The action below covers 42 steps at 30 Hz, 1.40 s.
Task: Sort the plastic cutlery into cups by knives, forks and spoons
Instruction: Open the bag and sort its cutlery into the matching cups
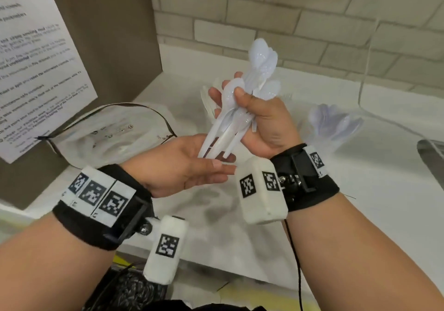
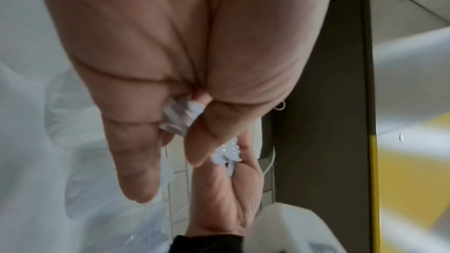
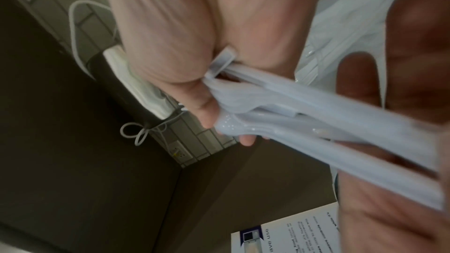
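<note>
My right hand [image 1: 230, 96] grips a bundle of white plastic spoons [image 1: 262, 58] round the middle, bowls up and handles pointing down-left. My left hand [image 1: 216, 166] lies open, palm up, under the handle ends, and its fingers touch them. In the right wrist view the spoon handles [image 3: 316, 118] run from my right hand [image 3: 219, 118] to the left palm [image 3: 414, 64]. The left wrist view shows the handle ends [image 2: 180, 116] against my left hand [image 2: 136, 141]. More spoons [image 1: 336, 125] stand in what looks like a clear cup at the right.
An open clear plastic bag [image 1: 108, 132] lies on the white counter [image 1: 360, 202] at the left. Behind it is a brown cabinet with a printed notice [image 1: 36, 70]. More white cutlery [image 1: 209, 101] shows behind my right hand. A metal edge [image 1: 430, 149] is at far right.
</note>
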{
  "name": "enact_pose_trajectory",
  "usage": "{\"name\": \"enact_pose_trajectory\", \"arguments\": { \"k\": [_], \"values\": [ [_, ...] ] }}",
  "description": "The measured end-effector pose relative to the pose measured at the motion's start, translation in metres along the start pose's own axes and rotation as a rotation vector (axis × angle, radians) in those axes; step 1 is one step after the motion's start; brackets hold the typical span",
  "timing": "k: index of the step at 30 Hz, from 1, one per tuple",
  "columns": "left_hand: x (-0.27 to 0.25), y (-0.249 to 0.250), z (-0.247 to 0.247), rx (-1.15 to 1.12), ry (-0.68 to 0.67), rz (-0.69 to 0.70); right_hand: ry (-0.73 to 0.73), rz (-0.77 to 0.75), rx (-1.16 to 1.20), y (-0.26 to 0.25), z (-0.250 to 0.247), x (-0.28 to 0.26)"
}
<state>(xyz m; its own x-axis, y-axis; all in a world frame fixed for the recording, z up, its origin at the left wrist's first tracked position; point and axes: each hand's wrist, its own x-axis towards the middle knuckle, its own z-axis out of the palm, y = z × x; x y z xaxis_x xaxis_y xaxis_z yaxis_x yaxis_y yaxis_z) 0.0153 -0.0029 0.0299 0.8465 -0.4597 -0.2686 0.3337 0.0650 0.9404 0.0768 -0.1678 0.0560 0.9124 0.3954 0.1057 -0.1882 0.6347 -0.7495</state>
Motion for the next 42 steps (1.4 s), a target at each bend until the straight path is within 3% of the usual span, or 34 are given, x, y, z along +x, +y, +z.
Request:
{"name": "enact_pose_trajectory", "arguments": {
  "k": [6,9,11,13,16,20,24,28,30,33,36,39,42],
  "values": [
    [0.004,-0.003,0.008,-0.182,-0.095,-0.029,0.087,-0.089,-0.106,0.005,0.013,-0.011],
    [0.005,-0.001,0.008,-0.113,-0.109,-0.049,0.096,-0.101,-0.130,0.008,0.012,-0.011],
    [0.006,0.006,0.004,-0.022,-0.120,0.013,0.091,-0.085,-0.139,0.008,0.008,-0.010],
    [0.008,0.023,-0.004,0.002,-0.014,0.148,0.078,-0.031,-0.189,0.011,0.004,-0.012],
    [0.017,0.055,-0.012,0.119,0.257,0.339,0.004,0.118,-0.339,0.024,-0.002,-0.022],
    [0.027,0.068,-0.008,0.356,0.393,0.412,-0.106,0.230,-0.591,0.040,-0.002,-0.033],
    [0.027,0.056,0.000,0.643,0.361,0.326,-0.104,0.237,-0.642,0.039,0.000,-0.033],
    [0.026,0.047,-0.002,0.764,0.212,0.358,-0.117,0.256,-0.712,0.043,-0.001,-0.035],
    [0.024,0.045,-0.006,0.647,0.152,0.375,-0.070,0.238,-0.693,0.043,0.001,-0.034],
    [0.023,0.039,-0.014,0.187,0.250,0.374,0.095,0.113,-0.535,0.026,0.002,-0.023],
    [0.028,0.023,-0.020,-0.247,0.339,0.166,0.170,-0.109,-0.394,0.001,0.009,-0.009],
    [0.032,0.006,-0.021,-0.413,0.208,-0.087,0.166,-0.272,-0.337,-0.015,0.024,0.003],
    [0.035,0.000,-0.015,-0.551,0.037,-0.202,0.115,-0.352,-0.351,-0.014,0.038,0.008]
  ]
}}
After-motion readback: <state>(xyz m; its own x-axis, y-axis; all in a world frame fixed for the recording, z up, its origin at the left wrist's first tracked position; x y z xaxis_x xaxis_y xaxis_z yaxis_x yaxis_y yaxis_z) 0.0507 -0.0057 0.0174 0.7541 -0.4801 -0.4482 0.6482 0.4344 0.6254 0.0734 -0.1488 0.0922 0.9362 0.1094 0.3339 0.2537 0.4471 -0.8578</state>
